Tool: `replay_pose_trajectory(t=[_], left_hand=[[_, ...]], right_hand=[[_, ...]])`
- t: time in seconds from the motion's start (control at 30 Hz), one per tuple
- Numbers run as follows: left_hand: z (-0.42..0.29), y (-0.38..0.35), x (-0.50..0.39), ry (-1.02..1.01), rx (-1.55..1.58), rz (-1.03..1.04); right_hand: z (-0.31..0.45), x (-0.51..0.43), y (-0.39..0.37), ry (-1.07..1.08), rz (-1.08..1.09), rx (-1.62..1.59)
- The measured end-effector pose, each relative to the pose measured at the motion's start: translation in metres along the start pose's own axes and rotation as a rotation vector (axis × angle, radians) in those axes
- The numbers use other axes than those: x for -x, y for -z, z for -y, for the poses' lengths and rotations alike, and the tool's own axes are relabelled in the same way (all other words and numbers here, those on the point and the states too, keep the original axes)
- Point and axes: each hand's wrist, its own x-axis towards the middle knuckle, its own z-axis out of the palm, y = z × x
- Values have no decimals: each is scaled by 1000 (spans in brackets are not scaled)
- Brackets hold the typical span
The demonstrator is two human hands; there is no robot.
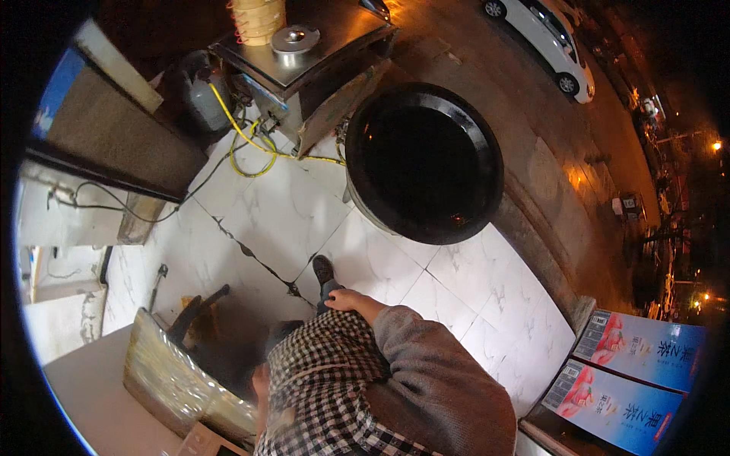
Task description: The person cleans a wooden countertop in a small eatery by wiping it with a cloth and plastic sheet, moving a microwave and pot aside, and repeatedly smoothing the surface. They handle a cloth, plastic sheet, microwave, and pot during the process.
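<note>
Low in front of the checked apron (325, 353), my right hand (344, 300) hangs near the thigh, its fingers curled loosely; whether anything is inside them cannot be told. Part of my left hand or wrist (260, 381) shows at the apron's other side, mostly hidden, beside a plastic-wrapped bundle (171, 370). Ahead stands a large round black pan (425, 162) on a drum-like base. Farther off, a steel counter (328, 34) carries stacked bamboo steamers (259, 23) and a round metal lid (295, 40).
A yellow hose (251, 139) runs across the tiled floor from a gas cylinder (206, 100) to the pan's base. Printed cartons (639, 350) lie at the right. A raised doorsill (536, 245) borders the street, where a white car (542, 43) is parked.
</note>
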Motion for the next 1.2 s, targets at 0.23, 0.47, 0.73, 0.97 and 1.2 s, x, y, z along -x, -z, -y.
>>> replay_pose_trajectory(t=[0.23,0.47,0.73,0.97,1.2], left_hand=[[-95,5,-89,89,-168,279],[-72,-78,-169,26,-434,362],[-10,-102,-240,181,-361,278],[20,-95,-243,191,-143,198],[22,-89,-249,209,-248,199]], right_hand=[[-1,-16,-5,-113,173,-71],[-27,-42,-37,-147,96,-168],[-3,-140,-83,-88,-312,147],[12,-165,-78,-66,-348,60],[24,-165,-81,-171,-327,23]])
